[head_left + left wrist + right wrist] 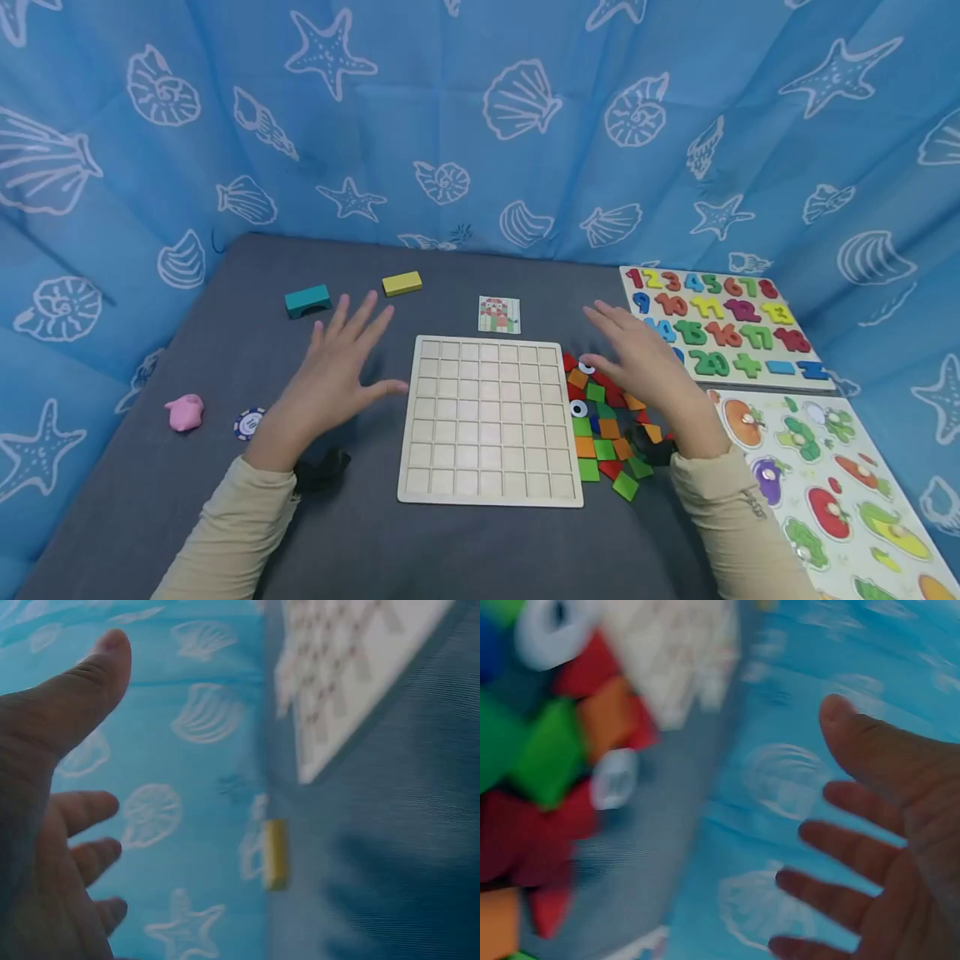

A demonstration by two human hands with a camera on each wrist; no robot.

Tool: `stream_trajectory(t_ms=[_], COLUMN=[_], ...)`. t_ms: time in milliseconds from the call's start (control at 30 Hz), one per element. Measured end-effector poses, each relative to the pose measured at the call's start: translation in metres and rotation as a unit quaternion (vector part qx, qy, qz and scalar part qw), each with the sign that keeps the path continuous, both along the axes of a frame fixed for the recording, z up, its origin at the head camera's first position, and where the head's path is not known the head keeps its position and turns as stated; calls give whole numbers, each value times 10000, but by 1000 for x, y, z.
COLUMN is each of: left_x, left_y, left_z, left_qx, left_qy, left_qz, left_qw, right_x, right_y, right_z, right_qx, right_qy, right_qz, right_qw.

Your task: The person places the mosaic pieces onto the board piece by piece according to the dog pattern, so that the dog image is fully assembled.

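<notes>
My left hand (330,385) hovers with fingers spread, left of a square wooden grid board (491,421) with bare cells. In the left wrist view its thumb and fingers hold nothing. Over on the right, my right hand (641,357) is raised with straight fingers above a heap of coloured tiles (604,450). Red, green and orange squares and triangles lie in that heap, with white ring-shaped pieces (578,408) among them. Part of the heap is hidden by the right hand and wrist. Behind the board lies a small picture card (499,315) with a red and green pattern.
A teal arch block (307,300) and a yellow block (402,283) lie at the back left. Further left are a pink toy (184,412) and a poker chip (248,423). A number puzzle (723,329) and a vegetable puzzle (832,492) line the right side.
</notes>
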State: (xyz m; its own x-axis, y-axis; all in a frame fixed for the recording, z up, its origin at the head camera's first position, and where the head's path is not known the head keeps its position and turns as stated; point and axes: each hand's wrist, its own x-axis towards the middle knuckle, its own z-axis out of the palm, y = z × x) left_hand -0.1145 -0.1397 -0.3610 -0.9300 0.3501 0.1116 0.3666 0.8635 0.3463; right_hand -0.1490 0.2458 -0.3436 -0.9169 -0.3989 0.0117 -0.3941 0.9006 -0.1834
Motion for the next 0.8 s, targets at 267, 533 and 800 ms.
stream_trajectory(t_ms=[267, 533, 800], left_x=[7, 23, 22], left_y=[3, 12, 9], left_z=[-38, -60, -63], left_qx=[417, 480, 604], left_qy=[-886, -1539, -1620], left_qz=[-937, -1290, -1246], left_qw=[9908, 9785, 9770], right_x=[-32, -37, -41], right_y=[-7, -6, -7], right_z=[-37, -45, -45], right_qx=[394, 635, 748], right_qy=[-473, -762, -828], right_qz=[462, 313, 302], right_qw=[9970, 9946, 9933])
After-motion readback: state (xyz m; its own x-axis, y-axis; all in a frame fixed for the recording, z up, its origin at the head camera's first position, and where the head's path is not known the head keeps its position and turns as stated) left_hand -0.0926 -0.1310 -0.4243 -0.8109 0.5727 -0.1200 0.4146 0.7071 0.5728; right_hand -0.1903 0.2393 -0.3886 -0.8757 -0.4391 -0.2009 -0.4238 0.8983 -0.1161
